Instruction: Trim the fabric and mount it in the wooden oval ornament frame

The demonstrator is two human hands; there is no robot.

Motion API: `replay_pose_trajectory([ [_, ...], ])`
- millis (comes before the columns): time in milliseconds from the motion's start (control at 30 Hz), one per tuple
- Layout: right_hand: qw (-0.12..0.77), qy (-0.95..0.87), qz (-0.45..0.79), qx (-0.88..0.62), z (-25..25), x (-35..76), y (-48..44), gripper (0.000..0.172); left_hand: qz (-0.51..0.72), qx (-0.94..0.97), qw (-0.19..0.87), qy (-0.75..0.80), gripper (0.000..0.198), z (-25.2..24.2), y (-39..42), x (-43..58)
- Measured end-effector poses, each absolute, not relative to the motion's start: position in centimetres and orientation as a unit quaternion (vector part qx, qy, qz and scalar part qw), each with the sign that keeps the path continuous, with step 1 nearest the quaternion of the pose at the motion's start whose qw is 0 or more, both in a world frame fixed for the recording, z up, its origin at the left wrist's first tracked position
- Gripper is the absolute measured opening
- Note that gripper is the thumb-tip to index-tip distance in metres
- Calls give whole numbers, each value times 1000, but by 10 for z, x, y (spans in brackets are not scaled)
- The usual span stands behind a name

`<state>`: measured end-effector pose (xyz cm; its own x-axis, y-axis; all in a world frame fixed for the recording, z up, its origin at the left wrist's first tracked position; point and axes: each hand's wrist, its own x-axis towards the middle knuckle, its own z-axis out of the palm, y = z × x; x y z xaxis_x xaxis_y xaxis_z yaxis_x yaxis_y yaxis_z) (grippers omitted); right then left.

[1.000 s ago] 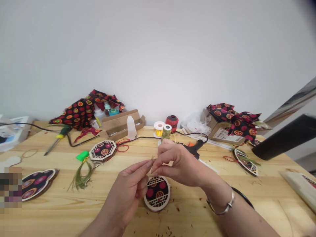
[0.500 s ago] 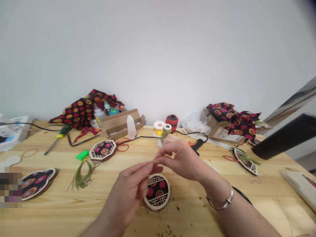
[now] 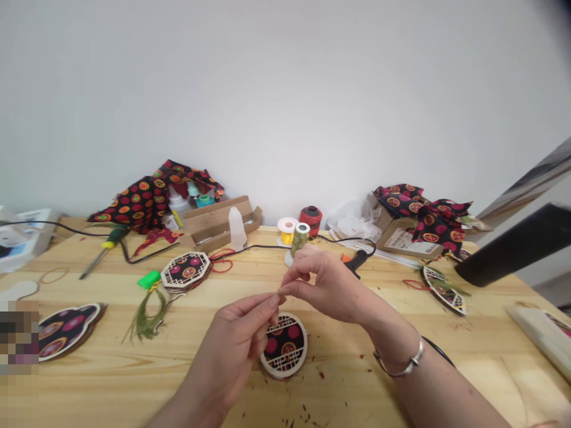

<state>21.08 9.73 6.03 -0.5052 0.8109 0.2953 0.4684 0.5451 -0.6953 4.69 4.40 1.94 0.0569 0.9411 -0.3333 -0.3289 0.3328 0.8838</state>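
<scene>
Fingertips of my left hand (image 3: 241, 333) and my right hand (image 3: 323, 285) meet in a pinch above the wooden table. Between them is something tiny and pale, too small to name. Just below lies a round ornament (image 3: 289, 348) of patterned dark fabric with a pale lattice frame, its left edge partly covered by my left hand. Behind my right hand stands a green thread spool (image 3: 302, 233). An octagonal ornament (image 3: 185, 270) with a red cord lies to the left, near a green tassel (image 3: 147, 312).
Farther left are a screwdriver (image 3: 100, 255) and another fabric ornament (image 3: 66, 330). At the back sit an open cardboard box (image 3: 214, 229), a white bottle (image 3: 237, 229) and a red spool (image 3: 311, 220). A glue gun (image 3: 357, 261), a fan-shaped ornament (image 3: 446, 291) and a black cylinder (image 3: 513, 246) are on the right.
Both hands stay almost in place, pinched together. The left fingers below the pinch have curled in slightly.
</scene>
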Motion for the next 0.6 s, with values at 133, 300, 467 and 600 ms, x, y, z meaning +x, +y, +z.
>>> replay_pose_trajectory([
  [133,325,-794,294,-421,57,215,103,15,483,316,652,492,24,19,44,47],
  [300,284,-742,457,-401,51,219,109,20,479,332,645,494,22,18,43,47],
  [467,257,-691,558,-382,45,217,108,29,469,360,632,501,24,19,42,47],
  [600,268,-648,608,-372,41,215,109,22,463,373,631,499,24,18,42,48],
])
